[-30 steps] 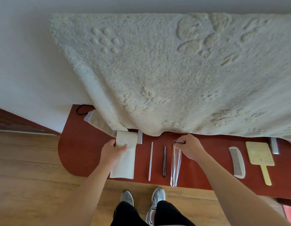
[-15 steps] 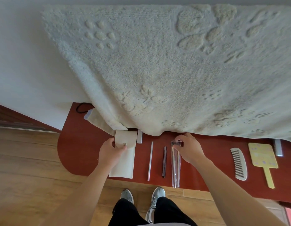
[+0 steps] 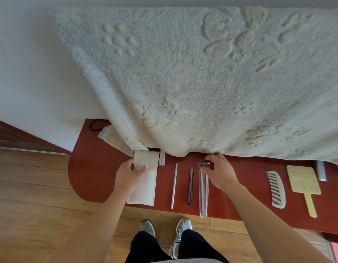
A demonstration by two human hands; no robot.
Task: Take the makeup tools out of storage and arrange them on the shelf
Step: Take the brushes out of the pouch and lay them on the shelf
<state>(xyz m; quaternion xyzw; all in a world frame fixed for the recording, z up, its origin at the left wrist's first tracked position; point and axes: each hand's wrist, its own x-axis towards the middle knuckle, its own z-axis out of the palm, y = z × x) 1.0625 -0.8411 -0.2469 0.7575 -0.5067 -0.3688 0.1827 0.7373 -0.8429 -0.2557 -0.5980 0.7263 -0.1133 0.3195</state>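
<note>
Currently right hand (image 3: 220, 174) pinching bristle end of brush packet (image 3: 203, 194), which is lying flat on shelf (image 3: 92, 168) beside dark pencil (image 3: 190, 186). Left hand (image 3: 126, 175) gripping pouch (image 3: 145, 188) flap. Packet looking light, slippery, bristles fragile; gripping mid-handle advisable.

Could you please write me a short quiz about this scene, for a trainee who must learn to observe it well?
1. True or false: the left hand holds the pouch.
2. Which hand touches the top of the brushes?
3. What lies directly right of the comb on the shelf? A pouch, B mirror, C brushes.
Key: 1 true; 2 the right hand; 3 B.
</note>
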